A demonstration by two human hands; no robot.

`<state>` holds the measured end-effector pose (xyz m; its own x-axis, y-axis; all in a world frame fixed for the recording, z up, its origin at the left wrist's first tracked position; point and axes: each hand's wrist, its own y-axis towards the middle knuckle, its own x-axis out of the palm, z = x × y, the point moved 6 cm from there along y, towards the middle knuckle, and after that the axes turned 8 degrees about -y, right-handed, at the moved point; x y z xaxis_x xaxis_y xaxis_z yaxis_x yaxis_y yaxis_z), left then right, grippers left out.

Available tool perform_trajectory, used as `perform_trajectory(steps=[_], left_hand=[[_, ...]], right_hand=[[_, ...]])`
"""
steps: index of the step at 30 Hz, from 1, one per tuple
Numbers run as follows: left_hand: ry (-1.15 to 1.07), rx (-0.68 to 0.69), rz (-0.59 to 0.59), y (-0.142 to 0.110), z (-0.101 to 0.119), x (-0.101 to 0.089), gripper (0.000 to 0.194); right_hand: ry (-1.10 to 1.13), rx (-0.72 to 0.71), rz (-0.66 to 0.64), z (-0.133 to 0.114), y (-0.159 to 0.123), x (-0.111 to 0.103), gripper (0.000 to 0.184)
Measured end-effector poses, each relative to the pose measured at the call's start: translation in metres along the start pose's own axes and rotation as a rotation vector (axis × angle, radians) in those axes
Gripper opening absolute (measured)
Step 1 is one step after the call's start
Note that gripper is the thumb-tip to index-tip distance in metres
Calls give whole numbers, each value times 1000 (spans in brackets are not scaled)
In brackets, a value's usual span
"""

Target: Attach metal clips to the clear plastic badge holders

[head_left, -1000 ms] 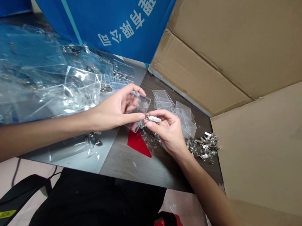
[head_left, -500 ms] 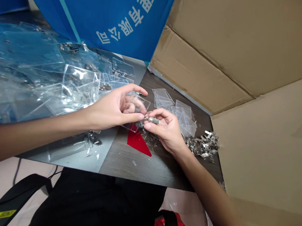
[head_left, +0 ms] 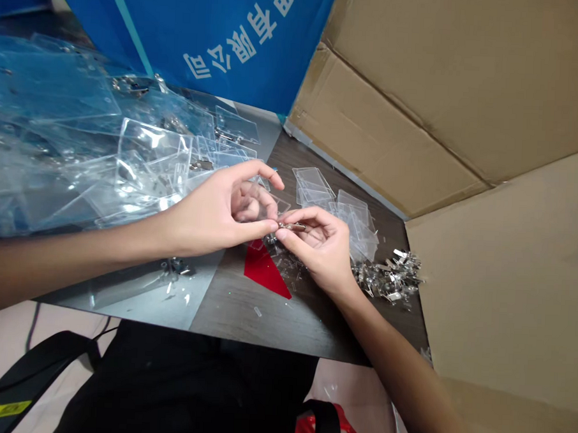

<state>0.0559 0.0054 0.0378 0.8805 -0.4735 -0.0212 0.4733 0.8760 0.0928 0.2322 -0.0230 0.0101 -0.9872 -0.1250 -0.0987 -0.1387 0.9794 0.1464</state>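
A: Largest first, what are you logging?

B: I am seeing clear sleeves [head_left: 152, 166] spreading beyond the left hand [head_left: 215, 207], a clip heap [head_left: 392, 276] lying beside the right hand [head_left: 328, 250], 1 metal clip [head_left: 295, 227] sitting between both.

A: Fingers?

B: Left tips are pinching its left end; right thumb and forefinger are clamping its body.

A: Handling?

B: I'm judging it light, stiff, slippery; I'm favouring its flat body.

The single head-worn camera is looking forward and down from above the person's lap [head_left: 185, 391]; it is facing the tabletop [head_left: 246, 310] from close up, framing left hand [head_left: 217, 207] and right hand [head_left: 323, 247] near centre.
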Motion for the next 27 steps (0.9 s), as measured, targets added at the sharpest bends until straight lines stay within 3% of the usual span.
perform_trajectory(steps=[19,27], left_hand=[[-30,-1,-2,0,-5,-2,49],[-30,15,-34,-3,0,4,48]], right_hand=[[27,47,13,3,1,-2,41],[-61,-76,-36,-12,-1,-2,31]])
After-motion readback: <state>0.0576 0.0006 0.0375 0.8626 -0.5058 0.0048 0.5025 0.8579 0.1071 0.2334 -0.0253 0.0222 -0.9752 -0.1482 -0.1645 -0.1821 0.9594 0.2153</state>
